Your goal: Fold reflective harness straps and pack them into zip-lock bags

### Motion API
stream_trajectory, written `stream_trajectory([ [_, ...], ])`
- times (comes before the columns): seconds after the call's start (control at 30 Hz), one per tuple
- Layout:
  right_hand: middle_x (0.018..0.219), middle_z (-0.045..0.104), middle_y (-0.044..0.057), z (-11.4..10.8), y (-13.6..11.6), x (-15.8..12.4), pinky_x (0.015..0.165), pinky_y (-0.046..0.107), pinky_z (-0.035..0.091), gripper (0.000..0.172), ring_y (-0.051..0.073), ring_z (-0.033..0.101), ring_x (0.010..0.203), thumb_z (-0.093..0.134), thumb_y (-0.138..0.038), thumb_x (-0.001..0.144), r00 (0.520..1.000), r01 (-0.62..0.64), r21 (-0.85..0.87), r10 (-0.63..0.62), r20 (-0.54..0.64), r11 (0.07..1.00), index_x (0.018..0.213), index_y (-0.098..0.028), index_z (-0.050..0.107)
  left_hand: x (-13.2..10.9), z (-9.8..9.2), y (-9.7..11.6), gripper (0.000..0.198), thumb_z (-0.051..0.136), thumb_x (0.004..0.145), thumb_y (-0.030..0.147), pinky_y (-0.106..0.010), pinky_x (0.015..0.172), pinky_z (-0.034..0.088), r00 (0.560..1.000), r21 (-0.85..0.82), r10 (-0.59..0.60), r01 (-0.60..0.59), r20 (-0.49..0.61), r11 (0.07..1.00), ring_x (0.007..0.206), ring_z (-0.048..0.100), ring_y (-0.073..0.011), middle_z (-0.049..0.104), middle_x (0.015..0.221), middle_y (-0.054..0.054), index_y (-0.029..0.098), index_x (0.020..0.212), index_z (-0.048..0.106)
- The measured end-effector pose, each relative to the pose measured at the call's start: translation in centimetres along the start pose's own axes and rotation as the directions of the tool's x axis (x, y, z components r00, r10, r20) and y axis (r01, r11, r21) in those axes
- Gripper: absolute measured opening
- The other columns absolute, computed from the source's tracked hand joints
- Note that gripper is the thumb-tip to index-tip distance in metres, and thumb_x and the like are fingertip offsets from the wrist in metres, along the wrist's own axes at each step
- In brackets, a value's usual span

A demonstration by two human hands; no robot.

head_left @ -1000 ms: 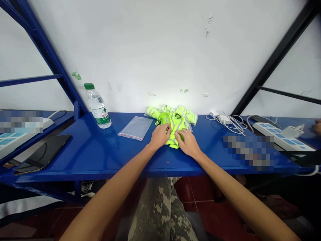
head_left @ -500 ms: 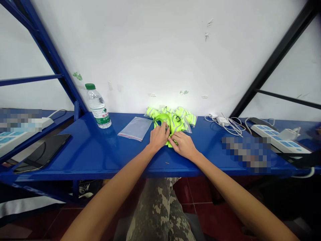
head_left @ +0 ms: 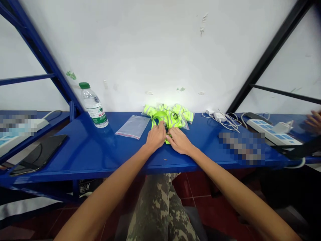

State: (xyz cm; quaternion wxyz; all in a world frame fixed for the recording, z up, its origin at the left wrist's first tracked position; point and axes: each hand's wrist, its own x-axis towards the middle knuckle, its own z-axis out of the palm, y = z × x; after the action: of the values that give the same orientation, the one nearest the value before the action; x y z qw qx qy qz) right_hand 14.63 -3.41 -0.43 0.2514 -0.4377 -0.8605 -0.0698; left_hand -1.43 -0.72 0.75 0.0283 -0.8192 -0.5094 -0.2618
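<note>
A neon yellow-green reflective vest made of straps with grey stripes lies bunched on the blue table. My left hand has its fingers curled on the near left part of it, close to a dark piece like a buckle. Beside it, my right hand is closed on the near end of the strap, thumb and fingertips together. Between the fingers the detail is partly hidden. Just behind are several more reflective pieces in clear bags. Left of my left hand a flat clear zip bag rests on the table.
A water bottle with a green cap stands at the back left. White charger cables and a power strip are at the right. A dark tablet-like slab lies far left. Another person's hand shows at the right edge.
The view has shifted slightly, so things sit a little further left. My fingers have moved a little on the strap. Another person's hand has come into view at the right edge.
</note>
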Motion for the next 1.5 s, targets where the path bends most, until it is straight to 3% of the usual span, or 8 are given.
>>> stream_trajectory([
  [0.17, 0.131, 0.055, 0.018, -0.2, 0.5, -0.9, 0.100, 0.045, 0.041, 0.056, 0.031, 0.049, 0.122, 0.048, -0.052, 0.095, 0.999, -0.002, 0.111, -0.004, 0.051, 0.994, 0.133, -0.012, 0.042, 0.4, 0.0, -0.6, 0.034, 0.028, 0.098, 0.024, -0.034, 0.077, 0.048, 1.000, -0.019, -0.010, 0.010, -0.015, 1.000, 0.087, 0.067, -0.0265, 0.067, 0.091, -0.013, 0.014, 0.128, 0.043],
  [0.5, 0.107, 0.066, 0.014, 0.0, 0.7, -0.5, 0.089, 0.039, 0.047, 0.034, 0.028, 0.060, 0.101, 0.053, -0.044, 0.094, 0.998, -0.063, 0.113, 0.059, 0.038, 0.992, 0.111, -0.015, 0.055, 0.0, 0.1, -0.6, 0.041, 0.029, 0.100, 0.041, -0.037, 0.087, 0.047, 0.990, -0.026, 0.136, -0.135, 0.042, 0.990, 0.097, 0.063, -0.0259, 0.068, 0.105, -0.013, 0.014, 0.124, 0.049],
  [0.63, 0.116, 0.066, 0.012, 0.0, 0.9, -0.6, 0.091, 0.039, 0.046, 0.040, 0.027, 0.062, 0.108, 0.062, -0.043, 0.089, 0.992, -0.124, 0.202, 0.117, 0.044, 0.972, 0.119, -0.018, 0.053, 0.6, 0.4, -0.7, 0.036, 0.026, 0.101, 0.034, -0.034, 0.081, 0.047, 0.993, 0.014, 0.097, -0.098, 0.062, 0.995, 0.090, 0.066, -0.0249, 0.069, 0.096, -0.013, 0.016, 0.112, 0.055],
  [0.87, 0.129, 0.061, 0.014, -0.3, 0.9, -0.6, 0.094, 0.038, 0.045, 0.054, 0.028, 0.060, 0.115, 0.063, -0.032, 0.087, 0.990, -0.131, 0.217, 0.118, 0.072, 0.967, 0.134, -0.017, 0.043, 0.9, 0.0, -1.0, 0.031, 0.030, 0.101, 0.035, -0.031, 0.075, 0.046, 0.997, -0.119, 0.036, -0.028, 0.068, 0.993, 0.087, 0.069, -0.0244, 0.072, 0.093, -0.009, 0.020, 0.108, 0.056],
  [1.07, 0.111, 0.067, 0.014, -0.9, 1.0, 0.5, 0.080, 0.035, 0.046, 0.034, 0.028, 0.063, 0.099, 0.053, -0.013, 0.085, 0.991, -0.055, -0.038, 0.060, 0.123, 0.998, 0.119, -0.016, 0.052, 1.0, -0.4, -0.9, 0.033, 0.029, 0.101, 0.035, -0.031, 0.078, 0.046, 0.999, -0.210, 0.007, 0.004, 0.051, 0.978, 0.090, 0.069, -0.0232, 0.072, 0.092, -0.007, 0.022, 0.104, 0.059],
  [1.2, 0.103, 0.067, 0.014, -1.2, 0.4, 0.8, 0.072, 0.034, 0.044, 0.026, 0.027, 0.062, 0.091, 0.047, -0.008, 0.086, 0.982, 0.007, -0.180, 0.027, 0.189, 0.984, 0.108, -0.017, 0.053, 0.7, -0.4, -1.0, 0.030, 0.033, 0.100, 0.034, -0.031, 0.076, 0.045, 0.998, -0.175, 0.025, -0.014, 0.062, 0.984, 0.087, 0.068, -0.0231, 0.072, 0.088, -0.006, 0.022, 0.099, 0.060],
  [1.37, 0.105, 0.066, 0.012, -0.7, 0.5, 0.5, 0.072, 0.034, 0.044, 0.023, 0.027, 0.060, 0.092, 0.050, -0.011, 0.086, 0.984, -0.014, -0.172, 0.044, 0.174, 0.985, 0.108, -0.019, 0.052, -0.2, -0.6, -0.7, 0.029, 0.033, 0.100, 0.035, -0.031, 0.078, 0.045, 0.997, -0.066, 0.071, -0.070, 0.010, 0.995, 0.089, 0.065, -0.0221, 0.069, 0.092, -0.008, 0.020, 0.093, 0.057],
  [1.5, 0.107, 0.062, 0.014, 0.0, 1.4, 0.3, 0.084, 0.039, 0.046, 0.018, 0.028, 0.056, 0.099, 0.050, -0.017, 0.088, 0.996, -0.010, -0.096, 0.018, 0.083, 0.995, 0.106, -0.017, 0.051, -0.5, -0.3, -0.3, 0.032, 0.029, 0.101, 0.034, -0.034, 0.088, 0.044, 0.989, 0.051, 0.146, -0.146, -0.003, 0.988, 0.098, 0.060, -0.0238, 0.065, 0.098, -0.012, 0.017, 0.093, 0.056],
])
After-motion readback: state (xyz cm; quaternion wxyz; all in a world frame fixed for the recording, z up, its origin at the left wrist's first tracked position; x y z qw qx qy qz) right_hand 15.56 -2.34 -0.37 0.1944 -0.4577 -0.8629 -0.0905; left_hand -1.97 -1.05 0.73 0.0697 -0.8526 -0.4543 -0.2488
